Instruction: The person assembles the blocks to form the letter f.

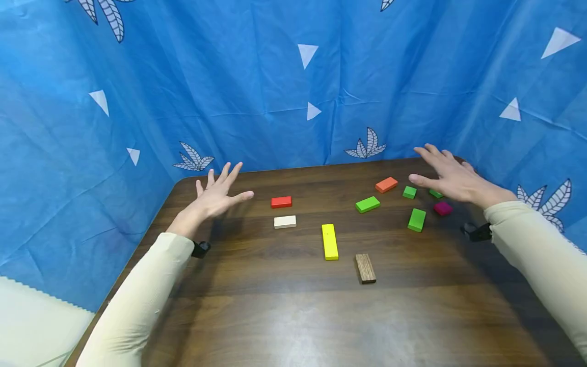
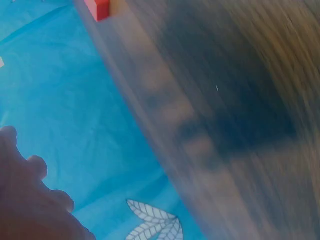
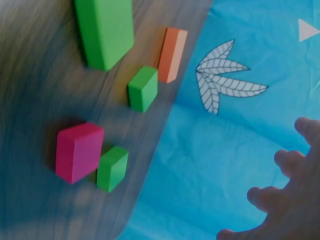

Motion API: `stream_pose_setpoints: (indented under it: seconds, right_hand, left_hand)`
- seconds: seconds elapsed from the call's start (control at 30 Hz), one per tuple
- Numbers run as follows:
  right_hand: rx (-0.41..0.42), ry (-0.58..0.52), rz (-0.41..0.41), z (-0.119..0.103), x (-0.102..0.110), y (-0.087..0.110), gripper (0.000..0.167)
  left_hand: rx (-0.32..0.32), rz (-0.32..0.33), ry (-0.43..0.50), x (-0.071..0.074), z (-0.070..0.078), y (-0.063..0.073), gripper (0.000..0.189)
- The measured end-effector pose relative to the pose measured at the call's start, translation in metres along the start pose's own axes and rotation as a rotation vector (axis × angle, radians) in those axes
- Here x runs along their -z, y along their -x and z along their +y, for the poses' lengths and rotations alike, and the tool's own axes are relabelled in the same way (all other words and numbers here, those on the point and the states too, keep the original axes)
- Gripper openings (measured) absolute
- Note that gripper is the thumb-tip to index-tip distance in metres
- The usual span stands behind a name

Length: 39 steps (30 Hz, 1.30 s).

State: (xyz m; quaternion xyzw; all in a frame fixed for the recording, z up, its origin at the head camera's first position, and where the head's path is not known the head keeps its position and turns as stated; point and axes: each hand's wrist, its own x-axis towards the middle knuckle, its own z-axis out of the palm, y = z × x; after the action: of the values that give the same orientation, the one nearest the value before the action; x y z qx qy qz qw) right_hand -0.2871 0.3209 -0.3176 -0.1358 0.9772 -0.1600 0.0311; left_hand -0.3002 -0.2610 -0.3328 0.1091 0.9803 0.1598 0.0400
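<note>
In the head view my left hand [image 1: 212, 200] hovers over the table's left side with its fingers spread, holding nothing. Nearest to it lie a red block [image 1: 281, 202] and a white block [image 1: 285, 221]. My right hand [image 1: 456, 177], also spread and holding nothing, hangs above the right side. Close beneath it are a magenta block [image 1: 443, 208], a small green block [image 1: 409, 192], another small green one partly hidden by the hand, and a larger green block [image 1: 417, 220]. The right wrist view shows the fingertips [image 3: 262, 198] apart from the magenta block [image 3: 80, 152].
An orange block [image 1: 387, 184] and a light green block [image 1: 368, 204] lie toward the back right. A long yellow block [image 1: 329, 242] and a brown wood-grain block [image 1: 365, 268] lie mid-table. Blue curtains [image 1: 257, 102] border the dark wooden table [image 1: 293, 316] at the back and sides.
</note>
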Motion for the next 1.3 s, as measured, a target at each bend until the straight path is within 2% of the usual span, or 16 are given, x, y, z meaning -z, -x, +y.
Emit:
stream_pose_setpoints:
  seconds: [0.53, 0.67, 0.83, 1.03, 1.17, 1.3]
  right_hand:
    - [0.079, -0.119, 0.037, -0.02, -0.022, 0.015, 0.086]
    - [0.108, -0.149, 0.046, -0.026, -0.029, 0.021, 0.085]
    - [0.136, -0.217, 0.058, -0.034, -0.035, 0.026, 0.084]
    - [0.184, -0.242, 0.079, -0.044, -0.044, 0.027, 0.083]
    - [0.205, -0.256, 0.095, -0.05, -0.052, 0.029, 0.083]
    - [0.242, -0.293, 0.127, -0.056, -0.061, 0.031, 0.081]
  left_hand:
    - [-0.062, 0.039, 0.088, -0.027, 0.014, 0.003, 0.104]
    - [-0.1, 0.066, 0.117, -0.033, 0.019, 0.005, 0.104]
    - [-0.156, 0.12, 0.183, -0.04, 0.029, 0.007, 0.104]
    - [-0.245, 0.203, 0.228, -0.047, 0.043, 0.006, 0.105]
    - [-0.273, 0.209, 0.261, -0.053, 0.056, 0.008, 0.103]
    - [-0.294, 0.182, 0.286, -0.062, 0.071, 0.009, 0.092]
